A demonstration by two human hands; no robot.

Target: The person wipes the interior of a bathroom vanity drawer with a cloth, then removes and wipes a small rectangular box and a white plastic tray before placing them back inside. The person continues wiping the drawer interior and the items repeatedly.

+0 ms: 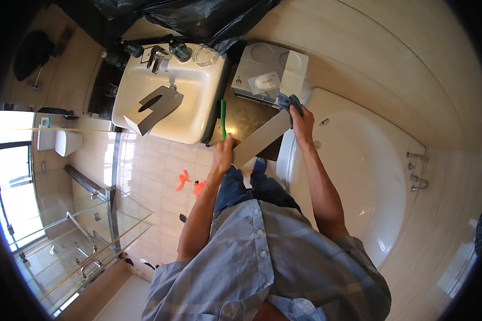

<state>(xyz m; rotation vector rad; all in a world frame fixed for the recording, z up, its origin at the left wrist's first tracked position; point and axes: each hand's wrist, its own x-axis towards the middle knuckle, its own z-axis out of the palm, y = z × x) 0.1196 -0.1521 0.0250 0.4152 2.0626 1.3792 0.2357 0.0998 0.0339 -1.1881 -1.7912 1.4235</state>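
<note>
My left hand [224, 154] is closed round the near end of a long, flat grey-beige panel [262, 138]. A thin green stick-like handle [223, 119] rises from the same fist; its lower end is hidden by the fingers. At the panel's far end, my right hand [302, 124] is closed on a bunched dark grey cloth [289, 102], which touches the panel there. In the white sink [198, 122] to the left, a grey box-like piece [158, 107] with an oval opening leans over the front rim.
Bottles [180, 51], a tap [156, 58] and a clear round dish [205, 55] line the sink's back. A silver-grey box [262, 67] stands beyond my hands. The white bathtub [359, 171] is on the right. Red scraps [183, 180] lie on the tiled floor, near a glass partition [91, 224].
</note>
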